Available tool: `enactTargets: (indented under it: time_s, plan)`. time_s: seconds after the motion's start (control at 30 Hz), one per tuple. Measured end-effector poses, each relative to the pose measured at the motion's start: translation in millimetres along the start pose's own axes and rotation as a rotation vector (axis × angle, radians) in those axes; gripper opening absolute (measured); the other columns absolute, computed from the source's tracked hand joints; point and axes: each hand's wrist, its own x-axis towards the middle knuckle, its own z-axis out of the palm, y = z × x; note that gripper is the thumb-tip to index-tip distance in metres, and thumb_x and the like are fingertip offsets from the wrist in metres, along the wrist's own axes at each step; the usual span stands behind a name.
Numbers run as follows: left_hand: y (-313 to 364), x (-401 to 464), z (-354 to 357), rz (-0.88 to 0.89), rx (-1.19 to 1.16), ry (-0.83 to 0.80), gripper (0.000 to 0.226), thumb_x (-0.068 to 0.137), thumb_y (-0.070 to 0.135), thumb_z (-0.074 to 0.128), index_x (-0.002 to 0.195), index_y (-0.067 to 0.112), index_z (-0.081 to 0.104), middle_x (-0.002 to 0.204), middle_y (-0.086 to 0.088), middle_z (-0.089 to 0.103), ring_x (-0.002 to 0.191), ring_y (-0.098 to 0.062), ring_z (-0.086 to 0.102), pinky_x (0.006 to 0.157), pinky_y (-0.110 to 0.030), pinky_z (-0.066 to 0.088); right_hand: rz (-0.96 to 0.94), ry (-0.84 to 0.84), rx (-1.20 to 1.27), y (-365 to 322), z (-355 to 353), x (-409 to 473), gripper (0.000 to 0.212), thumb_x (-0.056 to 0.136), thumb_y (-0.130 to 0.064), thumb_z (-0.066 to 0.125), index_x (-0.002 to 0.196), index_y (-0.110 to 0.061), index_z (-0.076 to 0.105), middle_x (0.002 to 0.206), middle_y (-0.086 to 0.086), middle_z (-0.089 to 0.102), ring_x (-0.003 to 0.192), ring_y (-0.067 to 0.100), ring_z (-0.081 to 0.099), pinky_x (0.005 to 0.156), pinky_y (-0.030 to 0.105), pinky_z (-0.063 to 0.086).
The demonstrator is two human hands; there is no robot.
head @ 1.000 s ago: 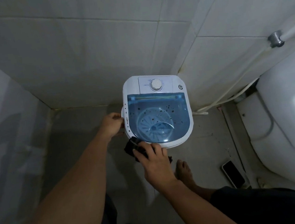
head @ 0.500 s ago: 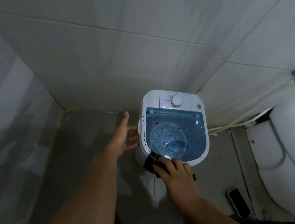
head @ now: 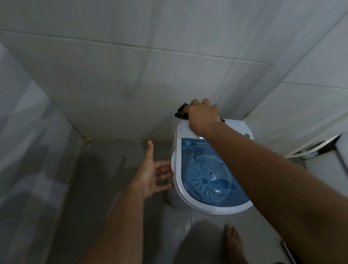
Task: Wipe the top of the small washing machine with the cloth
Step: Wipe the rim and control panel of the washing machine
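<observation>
Right of centre in the frame, the right hand (head: 203,116) closes its grip on the dark cloth (head: 181,112) at the far edge of the small washing machine (head: 196,203). The left hand (head: 151,173) is spread open, fingertips beside the machine's left side.

The right hand (head: 203,116) covered most of the dark crumpled cloth (head: 181,112) and the white washing machine's (head: 176,152) control dial. The phone-like object (head: 287,252) was cut off.
</observation>
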Motion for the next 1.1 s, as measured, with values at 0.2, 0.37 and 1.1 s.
enactTargets:
  time_s: [0.2, 0.37, 1.1]
  plan:
    - [-2.7, -0.5, -0.2, 0.004, -0.013, -0.021, 0.112, 0.063, 0.1, 0.03, 0.121, 0.012, 0.07, 0.119, -0.008, 0.075, 0.114, -0.027, 0.067, 0.093, -0.049, 0.055, -0.428, 0.112, 0.111, -10.7, 41.0, -115.7, 0.063, 0.074, -0.012, 0.069, 0.133, -0.027, 0.057, 0.135, 0.005, 0.055, 0.112, 0.034, 0.05, 0.086, 0.047, 0.046]
    - [-6.2, -7.6, 3.6, 0.034, 0.008, 0.0, 0.112, 0.066, 0.099, 0.029, 0.126, 0.012, 0.067, 0.123, -0.009, 0.071, 0.117, -0.025, 0.063, 0.099, -0.049, 0.051, -0.467, 0.133, 0.022, 18.8, 34.5, -87.6, 0.059, 0.079, -0.013, 0.067, 0.136, -0.028, 0.058, 0.138, 0.004, 0.055, 0.114, 0.033, 0.05, 0.088, 0.046, 0.043]
    - [-7.6, -25.7, 24.3, 0.122, 0.15, 0.087, 0.095, 0.074, 0.093, 0.027, 0.11, 0.017, 0.072, 0.116, -0.006, 0.074, 0.113, -0.024, 0.065, 0.105, -0.047, 0.046, -0.113, 0.2, 0.344, 43.6, 45.6, -100.6, 0.06, 0.081, -0.003, 0.057, 0.138, -0.022, 0.059, 0.14, 0.005, 0.056, 0.114, 0.037, 0.049, 0.088, 0.051, 0.045]
